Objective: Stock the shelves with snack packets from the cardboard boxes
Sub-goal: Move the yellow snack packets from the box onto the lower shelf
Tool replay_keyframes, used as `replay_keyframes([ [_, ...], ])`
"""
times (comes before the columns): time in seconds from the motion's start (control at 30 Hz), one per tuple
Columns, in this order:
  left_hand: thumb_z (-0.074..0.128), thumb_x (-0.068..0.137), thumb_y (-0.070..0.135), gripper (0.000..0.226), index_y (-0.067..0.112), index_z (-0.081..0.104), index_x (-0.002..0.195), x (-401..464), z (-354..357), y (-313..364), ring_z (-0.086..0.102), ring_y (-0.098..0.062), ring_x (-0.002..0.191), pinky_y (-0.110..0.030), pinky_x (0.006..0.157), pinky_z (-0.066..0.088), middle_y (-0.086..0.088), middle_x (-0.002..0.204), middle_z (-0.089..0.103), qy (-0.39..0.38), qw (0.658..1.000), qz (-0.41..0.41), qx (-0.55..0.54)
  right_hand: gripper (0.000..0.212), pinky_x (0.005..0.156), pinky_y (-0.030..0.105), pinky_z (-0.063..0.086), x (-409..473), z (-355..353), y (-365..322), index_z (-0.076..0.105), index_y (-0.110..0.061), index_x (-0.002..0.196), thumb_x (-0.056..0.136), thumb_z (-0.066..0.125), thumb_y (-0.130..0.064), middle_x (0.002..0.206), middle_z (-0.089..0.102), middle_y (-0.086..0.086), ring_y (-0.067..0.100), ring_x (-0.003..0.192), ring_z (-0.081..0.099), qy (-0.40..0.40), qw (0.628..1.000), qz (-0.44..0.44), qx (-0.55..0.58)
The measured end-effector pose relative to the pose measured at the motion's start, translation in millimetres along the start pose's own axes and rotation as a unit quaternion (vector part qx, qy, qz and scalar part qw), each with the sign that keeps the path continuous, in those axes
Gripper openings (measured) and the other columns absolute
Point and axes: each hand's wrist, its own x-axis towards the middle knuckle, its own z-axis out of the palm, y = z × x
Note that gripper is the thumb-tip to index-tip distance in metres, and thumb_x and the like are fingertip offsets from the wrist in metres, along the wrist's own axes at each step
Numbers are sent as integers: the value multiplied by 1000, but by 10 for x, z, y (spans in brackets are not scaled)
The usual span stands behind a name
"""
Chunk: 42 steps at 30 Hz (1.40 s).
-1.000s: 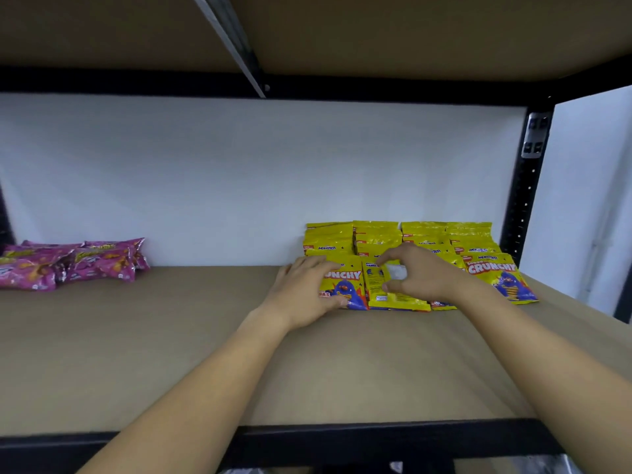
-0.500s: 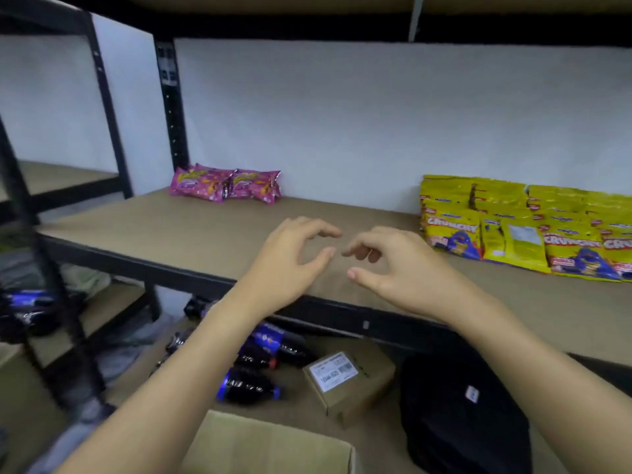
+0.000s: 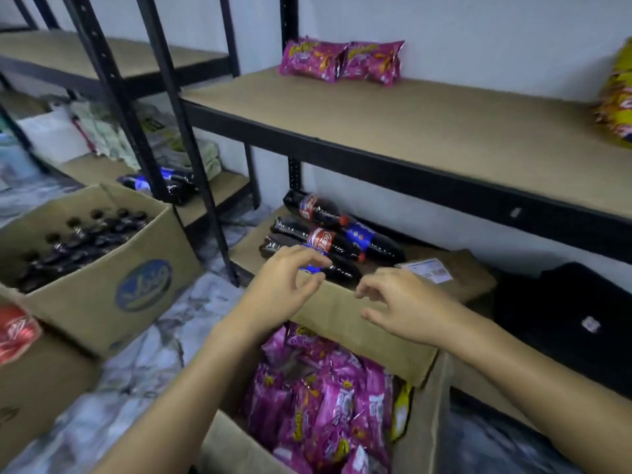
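Both hands dropped from shelf level to the open cardboard box (image 3: 362,323). Left hand (image 3: 280,285) and right hand (image 3: 407,306) hover over its far flap, fingers loosely curled, holding nothing. Pink snack packets (image 3: 325,398) fill the box; two more (image 3: 342,59) at the shelf (image 3: 427,114) back edge.

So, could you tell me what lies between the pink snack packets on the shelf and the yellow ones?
Head view: only bare brown shelf board between pink packets and yellow packets.
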Motion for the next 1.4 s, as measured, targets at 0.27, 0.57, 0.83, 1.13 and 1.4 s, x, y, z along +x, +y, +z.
replay_keyframes([
  [0.27, 65, 92, 23, 16, 27, 70, 106, -468, 628, -482, 59, -3, 98, -27, 88, 49, 13, 103, 68, -121, 987, -102, -18, 16, 69, 32, 46, 44, 1239, 99, 62, -12, 101, 87, 62, -20, 107, 64, 12, 32, 97, 63, -211, 975, 60, -21],
  [0.57, 61, 94, 35, 25, 20, 64, 114, -908, 1136, -843, 64, -19, 99, -35, 86, 52, 1, 104, 68, -338, 917, -210, 30, 33, 76, 34, 51, 14, 1972, 206, 63, -6, 113, 90, 69, -30, 110, 65, 11, 27, 92, 63, -433, 888, 52, -142],
  [0.83, 57, 97, 31, 27, 13, 65, 117, -1039, 1193, -1008, 61, -24, 111, -36, 94, 48, -7, 120, 65, -415, 868, -258, 89, 56, 101, 42, 45, 64, 2251, 284, 46, -15, 144, 96, 56, -43, 149, 46, 6, 29, 134, 47, -508, 813, 67, -277],
  [1.13, 53, 101, 30, 29, 10, 65, 117, -1029, 1218, -1094, 59, -25, 113, -29, 90, 43, -10, 124, 63, -443, 848, -271, 103, 64, 104, 46, 43, -148, 2276, 427, 42, -16, 148, 95, 57, -49, 151, 44, 6, 31, 135, 47, -529, 783, 37, -324],
  [1.4, 55, 99, 29, 25, 10, 66, 111, -1001, 1275, -1145, 61, -24, 108, -32, 94, 46, -9, 118, 65, -442, 851, -269, 85, 25, 72, 35, 45, -182, 2310, 415, 60, -6, 122, 98, 55, -12, 127, 60, 10, 30, 110, 62, -490, 808, -79, -316],
])
